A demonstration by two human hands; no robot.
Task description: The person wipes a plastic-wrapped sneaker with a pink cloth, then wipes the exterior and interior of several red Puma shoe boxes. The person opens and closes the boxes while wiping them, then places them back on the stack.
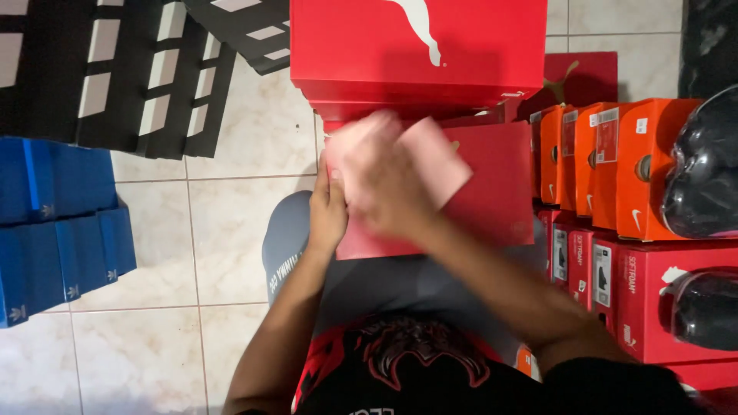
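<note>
The person sits on the tiled floor (231, 223) with a red shoe box (492, 184) resting across the lap. The left hand (327, 211) pinches the box's near left edge, thumb on top and fingers curled under, so that grip is closed on the box. The right hand (388, 184) is motion-blurred over a sheet of pale pink tissue paper (434, 157); it looks like it's pressing or folding the sheet, but whether the fingers actually clamp it can't be told from this view.

Best way to handle this bit, probably: keep the left hand pinning the box steady and smooth the paper flat with an open palm, since thin tissue tears and creases easily.

The tissue lies on top of the box, toward its far left part, one corner poking out to the right. Farther off sit a bigger red box stack (419, 46), orange boxes (615, 169) at right, and blue boxes (54, 223) at left.
</note>
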